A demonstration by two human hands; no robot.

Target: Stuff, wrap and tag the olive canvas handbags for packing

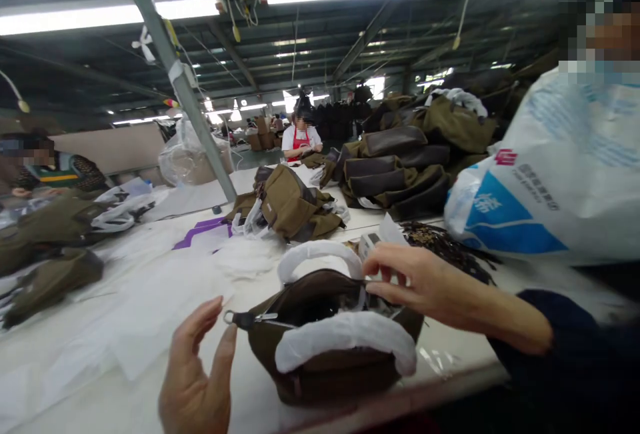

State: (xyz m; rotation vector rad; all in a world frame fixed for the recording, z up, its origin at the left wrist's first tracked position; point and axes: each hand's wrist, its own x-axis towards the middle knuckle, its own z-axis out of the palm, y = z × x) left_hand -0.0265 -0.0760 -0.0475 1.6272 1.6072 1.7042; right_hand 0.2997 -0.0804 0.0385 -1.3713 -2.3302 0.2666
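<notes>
An olive-brown handbag (330, 377) stands on the white table in front of me, its zip top gaping. White wrapping covers both of its handles (345, 337). At the bag's left end, a zip pull and a small metal ring (229, 317) show. My left hand (197, 371) is beside that ring, fingers and thumb apart, with nothing held. With bent fingers and thumb, my right hand (405, 277) pinches the far right edge of the bag's opening. The inside of the bag is dark and mostly hidden.
More olive bags (290, 201) lie beyond, with a tall pile (400, 167) at the back right. Dark straps (440, 241) and a large white plastic bag (530, 181) are on the right. White sheets (135, 314) spread left. A slanting metal post (175, 74) rises behind. Several people are around.
</notes>
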